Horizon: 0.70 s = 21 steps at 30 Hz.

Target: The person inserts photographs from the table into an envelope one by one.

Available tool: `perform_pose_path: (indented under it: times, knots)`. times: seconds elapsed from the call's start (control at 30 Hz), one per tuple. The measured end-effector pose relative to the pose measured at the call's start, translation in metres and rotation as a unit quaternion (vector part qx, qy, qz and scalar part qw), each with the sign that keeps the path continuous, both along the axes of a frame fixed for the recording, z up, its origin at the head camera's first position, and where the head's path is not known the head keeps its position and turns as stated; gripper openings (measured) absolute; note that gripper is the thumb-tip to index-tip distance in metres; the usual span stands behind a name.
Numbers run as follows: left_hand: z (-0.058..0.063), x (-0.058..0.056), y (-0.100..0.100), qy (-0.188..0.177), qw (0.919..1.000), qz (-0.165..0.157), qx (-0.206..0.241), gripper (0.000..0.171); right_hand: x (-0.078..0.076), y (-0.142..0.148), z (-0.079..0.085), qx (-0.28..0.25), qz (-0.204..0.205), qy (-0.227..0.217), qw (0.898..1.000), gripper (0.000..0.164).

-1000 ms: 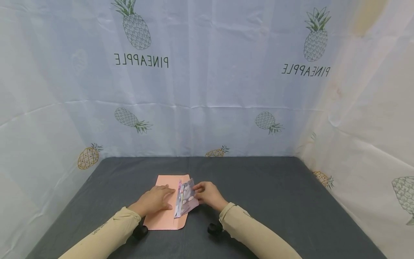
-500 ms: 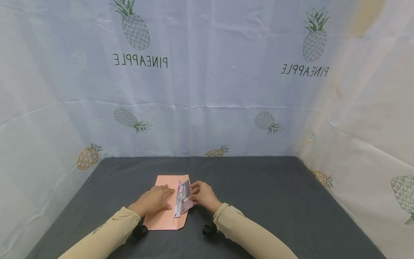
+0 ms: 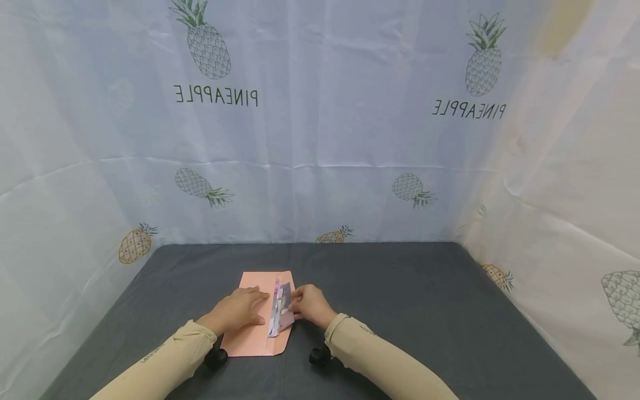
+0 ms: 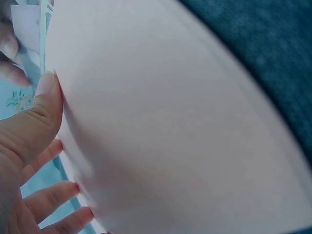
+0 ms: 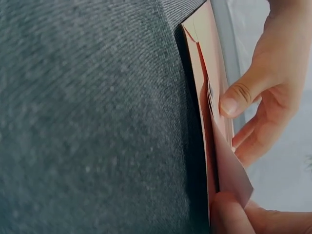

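Observation:
A pink envelope (image 3: 252,341) lies on the dark tabletop, its opening along the right side. My left hand (image 3: 235,310) rests on it with fingers spread, thumb and fingertips on the paper. Sticking out of the opening is a small stack of printed paper (image 3: 286,320) in grey, purple and pink. My right hand (image 3: 312,304) pinches its outer edge between thumb and fingers. From the right wrist view, the paper (image 5: 229,163) runs into the gap between the envelope's (image 5: 195,68) layers, with its lower corner bent outward. The part inside the envelope is hidden.
The dark cloth-covered table (image 3: 400,305) stretches away on both sides of the envelope. A white curtain (image 3: 320,122) with pineapple prints hangs behind it and along the sides. Black devices (image 3: 216,358) sit under both wrists.
My right hand has moved left with the printed paper, and less of the paper now shows beyond the envelope's right edge. The left hand and the envelope have stayed in place.

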State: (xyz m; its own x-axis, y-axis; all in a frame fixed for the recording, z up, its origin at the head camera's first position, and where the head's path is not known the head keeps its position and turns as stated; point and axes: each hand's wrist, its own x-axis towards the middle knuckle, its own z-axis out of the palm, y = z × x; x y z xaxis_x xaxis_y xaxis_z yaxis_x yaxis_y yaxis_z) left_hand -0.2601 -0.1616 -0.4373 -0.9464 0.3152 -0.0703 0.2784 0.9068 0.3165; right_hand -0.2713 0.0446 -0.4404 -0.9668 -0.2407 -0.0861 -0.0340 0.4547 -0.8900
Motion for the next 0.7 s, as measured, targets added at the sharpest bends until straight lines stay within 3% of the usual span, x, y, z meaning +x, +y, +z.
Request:
perform_pose_path:
  times: [0.7]
  knots:
    - [-0.002,0.001,-0.001,0.006,0.9999,-0.003,0.010,0.065,0.003,-0.011,-0.001,0.008,0.016,-0.004,1.000,0.041]
